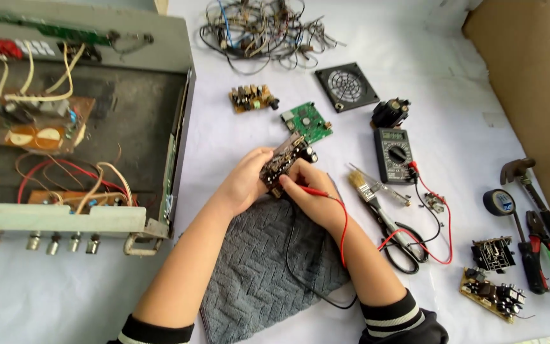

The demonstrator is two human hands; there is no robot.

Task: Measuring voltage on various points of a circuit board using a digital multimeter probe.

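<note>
A person's left hand [244,181] grips a small circuit board [286,162] by its edge, tilted above a grey towel [259,267], while the right hand [310,191] pinches a red probe [313,190] against it. The board looks light, stiff and fragile, best held at its bare edges, clear of the capacitors. Right of the board lie a multimeter [393,155], a brush [370,197] and scissors [402,245] on the white table [453,127]; a green board [306,122] sits just behind it, and an opened amplifier chassis [77,121] stands well to its left.
</note>
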